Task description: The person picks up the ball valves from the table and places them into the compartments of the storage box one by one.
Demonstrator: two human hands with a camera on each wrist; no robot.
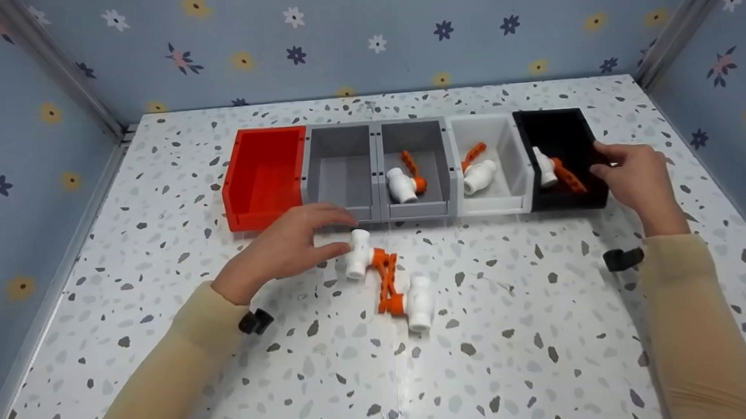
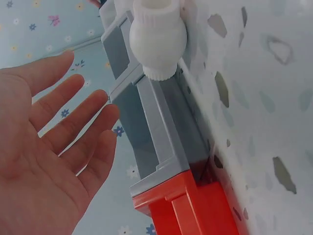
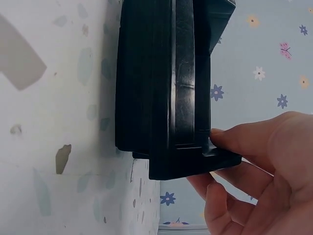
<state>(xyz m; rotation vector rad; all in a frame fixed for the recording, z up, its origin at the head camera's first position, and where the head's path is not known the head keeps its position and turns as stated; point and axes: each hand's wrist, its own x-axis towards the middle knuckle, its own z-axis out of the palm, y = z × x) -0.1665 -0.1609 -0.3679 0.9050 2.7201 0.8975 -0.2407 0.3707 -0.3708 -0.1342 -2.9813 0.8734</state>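
Observation:
My left hand point(image 1: 291, 243) is open, with thumb and fingertips close to a white ball valve point(image 1: 359, 262) with an orange handle. In the left wrist view, fingers point(image 2: 73, 120) are spread beside that valve's white body point(image 2: 159, 36). A second ball valve point(image 1: 421, 307) lies nearer on the table, its orange handle against the first one's. My right hand point(image 1: 642, 177) pinches the right side wall of the black bin point(image 1: 559, 130), thumb and fingers on either side of the wall in the right wrist view. Inside this bin lies another ball valve point(image 1: 546, 168).
Left of the black bin stand a white bin point(image 1: 501, 138), two grey bins point(image 1: 342, 153) and a red bin point(image 1: 273, 157), all in one row. One ball valve point(image 1: 480, 177) lies in the white bin, another point(image 1: 403, 187) in the right grey bin. Flowered walls enclose the speckled table point(image 1: 518, 356).

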